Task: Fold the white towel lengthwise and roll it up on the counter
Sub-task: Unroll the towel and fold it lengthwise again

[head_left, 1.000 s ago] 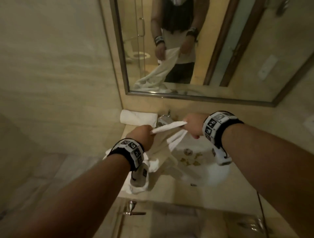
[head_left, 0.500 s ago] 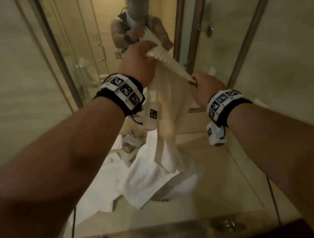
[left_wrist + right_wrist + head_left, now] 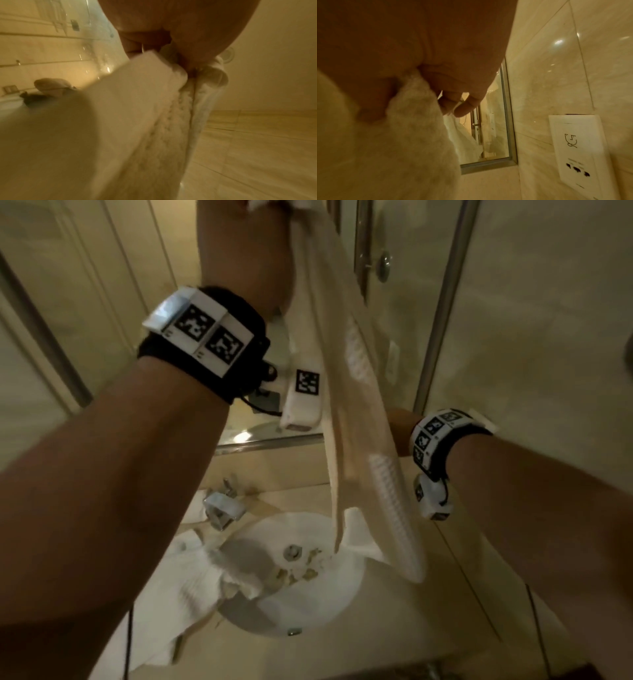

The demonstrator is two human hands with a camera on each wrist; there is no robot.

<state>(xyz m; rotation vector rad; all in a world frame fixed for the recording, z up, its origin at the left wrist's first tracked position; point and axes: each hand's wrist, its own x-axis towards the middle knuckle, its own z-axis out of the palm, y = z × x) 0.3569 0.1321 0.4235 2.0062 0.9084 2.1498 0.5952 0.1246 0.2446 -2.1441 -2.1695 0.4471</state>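
The white towel (image 3: 356, 392) hangs as a long narrow strip over the sink, its lower end just above the basin. My left hand (image 3: 246, 241) is raised high at the top of the head view and grips the towel's upper end. My right hand (image 3: 399, 433) sits lower, mostly hidden behind the strip, and holds its edge. In the left wrist view the left hand (image 3: 180, 33) has its fingers curled round bunched towel (image 3: 145, 121). The right wrist view shows the right hand (image 3: 436, 54) pinching the towel (image 3: 399, 142) between thumb and fingers.
A round white basin (image 3: 318, 604) is set in the beige counter (image 3: 411, 628), with a chrome faucet (image 3: 222, 508) behind it. More white cloth (image 3: 191, 587) lies crumpled left of the basin; whether it joins the held towel I cannot tell. A wall socket (image 3: 578, 148) is at the right.
Both hands have lifted the towel off the counter. The left hand has gone up high and the right hand has stayed lower, so the towel now hangs as a strip.
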